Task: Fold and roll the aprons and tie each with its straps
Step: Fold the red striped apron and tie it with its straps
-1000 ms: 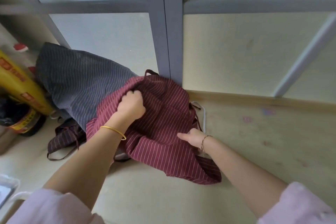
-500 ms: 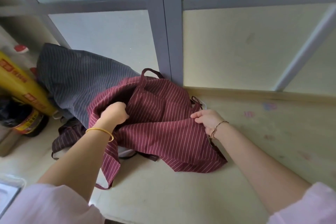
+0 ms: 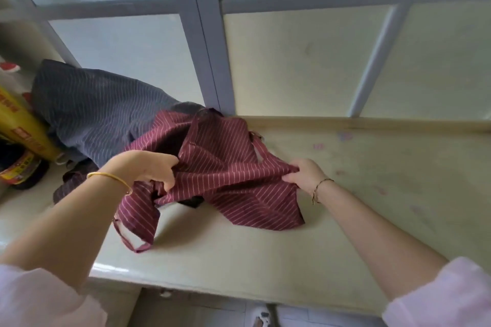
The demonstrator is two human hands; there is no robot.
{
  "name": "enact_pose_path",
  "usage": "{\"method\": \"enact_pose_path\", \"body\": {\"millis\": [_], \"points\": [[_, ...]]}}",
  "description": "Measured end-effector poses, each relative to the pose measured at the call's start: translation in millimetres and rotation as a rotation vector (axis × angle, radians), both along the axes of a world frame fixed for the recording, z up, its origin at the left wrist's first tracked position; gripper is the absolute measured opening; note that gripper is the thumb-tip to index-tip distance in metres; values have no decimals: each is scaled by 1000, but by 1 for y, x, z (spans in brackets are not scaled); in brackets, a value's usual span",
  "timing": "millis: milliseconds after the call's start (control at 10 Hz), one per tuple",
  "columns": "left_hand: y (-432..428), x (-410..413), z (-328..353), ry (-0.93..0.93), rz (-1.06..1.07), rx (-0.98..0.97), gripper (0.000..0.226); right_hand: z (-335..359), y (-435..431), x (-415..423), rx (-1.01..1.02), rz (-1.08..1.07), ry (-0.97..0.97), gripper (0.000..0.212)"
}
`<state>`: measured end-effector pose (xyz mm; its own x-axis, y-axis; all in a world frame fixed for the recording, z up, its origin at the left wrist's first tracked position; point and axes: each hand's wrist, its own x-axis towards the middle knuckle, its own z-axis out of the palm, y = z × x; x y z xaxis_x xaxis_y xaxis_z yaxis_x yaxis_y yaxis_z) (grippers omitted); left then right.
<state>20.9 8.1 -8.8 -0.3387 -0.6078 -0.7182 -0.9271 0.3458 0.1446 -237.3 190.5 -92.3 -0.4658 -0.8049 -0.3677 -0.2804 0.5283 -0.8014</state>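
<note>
A maroon apron [image 3: 228, 167] with thin white stripes lies crumpled on the pale counter [image 3: 345, 220], its bib toward the window. My left hand [image 3: 151, 168] grips a bunch of its cloth at the left side. At the right edge of the cloth, my right hand [image 3: 305, 175] pinches a fold. The fabric between the two hands is lifted and stretched. One strap loop [image 3: 127, 239] trails toward the counter's front. A grey striped apron [image 3: 98, 114] is heaped behind at the left, and a dark brown one [image 3: 71, 180] peeks out beneath my left wrist.
A yellow package [image 3: 21, 125] and a dark bottle [image 3: 21, 170] stand at the far left. A grey-framed window [image 3: 207, 34] rises directly behind the aprons. The counter's front edge [image 3: 186, 281] runs below my arms, with floor beneath.
My left hand dropped lower and toward me with the cloth. My right hand shifted right and took hold of the apron's edge, pulling the maroon fabric out wider across the counter.
</note>
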Motion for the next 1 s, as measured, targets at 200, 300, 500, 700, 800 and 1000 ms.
{"method": "enact_pose_path", "body": {"millis": [200,300,500,700,800,1000], "points": [[103,-12,-28,-40,-316,-254,16,5,115,-7,-195,90,-182,21],[162,-13,-41,-161,-251,10,41,5,174,-17,189,364,-73,18],[287,-30,-60,-262,-129,780,44,16,294,-9,1018,886,-36,33],[278,-35,-27,271,28,280,15,39,314,-52,236,-23,-295,18],[279,-45,-18,664,-41,-388,13,50,312,-54,-235,-284,180,16],[318,-42,-29,-254,-404,170,26,44,350,-20,708,585,32,11]]}}
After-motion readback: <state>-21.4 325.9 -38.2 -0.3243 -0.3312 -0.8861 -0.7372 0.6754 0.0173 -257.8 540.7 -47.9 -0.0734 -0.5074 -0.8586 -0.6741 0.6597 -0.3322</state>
